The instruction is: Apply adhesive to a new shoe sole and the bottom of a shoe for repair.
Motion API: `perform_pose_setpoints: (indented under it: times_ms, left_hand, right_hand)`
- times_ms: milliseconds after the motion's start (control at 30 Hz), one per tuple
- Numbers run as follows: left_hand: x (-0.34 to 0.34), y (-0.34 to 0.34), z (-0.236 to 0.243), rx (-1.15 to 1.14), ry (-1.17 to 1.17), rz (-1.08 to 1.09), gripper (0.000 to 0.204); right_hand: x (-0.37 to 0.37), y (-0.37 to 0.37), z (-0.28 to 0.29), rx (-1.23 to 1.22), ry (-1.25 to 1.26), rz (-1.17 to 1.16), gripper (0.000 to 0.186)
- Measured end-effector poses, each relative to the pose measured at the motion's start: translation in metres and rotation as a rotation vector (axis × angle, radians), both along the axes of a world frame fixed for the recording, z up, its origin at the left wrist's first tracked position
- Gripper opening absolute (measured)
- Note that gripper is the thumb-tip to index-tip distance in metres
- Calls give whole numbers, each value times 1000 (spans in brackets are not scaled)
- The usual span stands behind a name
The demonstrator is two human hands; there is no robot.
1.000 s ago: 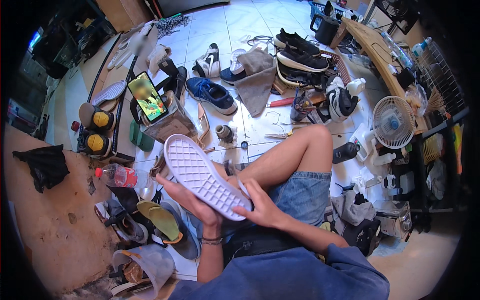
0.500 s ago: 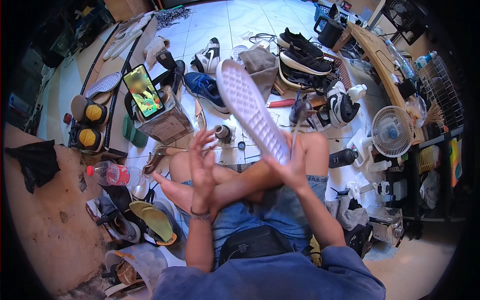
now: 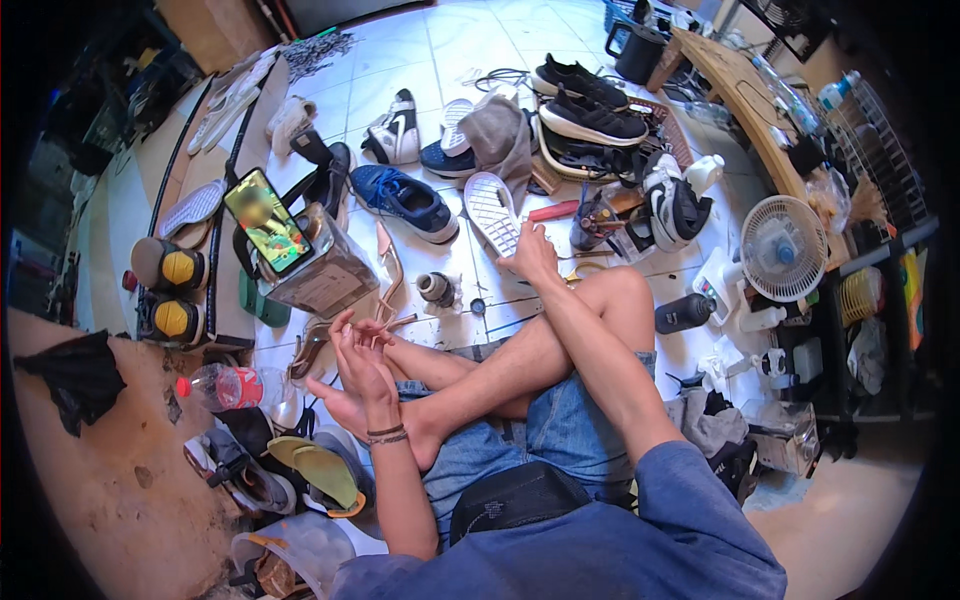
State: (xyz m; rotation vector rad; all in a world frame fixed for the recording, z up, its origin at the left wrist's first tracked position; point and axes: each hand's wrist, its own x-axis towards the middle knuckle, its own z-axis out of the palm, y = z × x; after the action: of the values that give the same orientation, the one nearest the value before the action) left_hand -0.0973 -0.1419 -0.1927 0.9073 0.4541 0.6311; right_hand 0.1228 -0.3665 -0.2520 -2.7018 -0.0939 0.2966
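Observation:
My right hand point(image 3: 532, 255) reaches forward, its fingers closed on the near end of a white shoe sole point(image 3: 490, 208) with a grid-patterned face. The sole is low over the tiles or resting on them; I cannot tell which. A red-handled tool point(image 3: 553, 211) lies right beside it. Above my crossed legs, my left hand point(image 3: 366, 365) is raised with its fingers loosely curled and apart, holding nothing. A dark bottle-like container point(image 3: 436, 290) and a small round cap point(image 3: 477, 306) are on the floor between the hands. Yellow scissor handles point(image 3: 585, 270) show beyond my right forearm.
A phone point(image 3: 268, 220) leans on a box point(image 3: 325, 268) at the left. Blue sneakers point(image 3: 403, 200), black shoes point(image 3: 590, 115) and a grey cloth point(image 3: 497, 140) lie ahead. To the right are a fan point(image 3: 783, 248), a black bottle point(image 3: 685, 314) and a wooden bench point(image 3: 740, 110).
My right hand has moved forward and down, carrying the sole from above my lap to near the floor. My left hand has dropped slightly toward me and left.

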Motion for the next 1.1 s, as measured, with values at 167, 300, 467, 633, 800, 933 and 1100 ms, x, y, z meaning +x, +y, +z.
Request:
perform_pose_setpoints:
  times_ms: [167,300,467,633,800,933,1100]
  left_hand:
    - [-6,-3,-2,10,-26,-27,34]
    - [-14,5,-5,-15,-28,-29,34]
    - [-6,-1,-2,-30,14,-5,32]
    - [-11,8,-8,-15,23,40,32]
    - [-9,7,-6,14,-2,3,35]
    - [0,4,-9,-8,59,24,36]
    - [2,4,-11,-18,92,36,35]
  right_hand:
    - [4,-3,-26,30,-64,27,105]
    - [-11,12,-8,74,-86,-5,81]
    - [-9,-7,-1,156,-346,-23,52]
    - [-8,-38,40,401,-702,-47,21]
    - [2,-157,93,266,-1039,-417,35]
    - [-9,-242,64,33,-878,-556,64]
    - [-15,-254,45,-10,-778,-536,65]
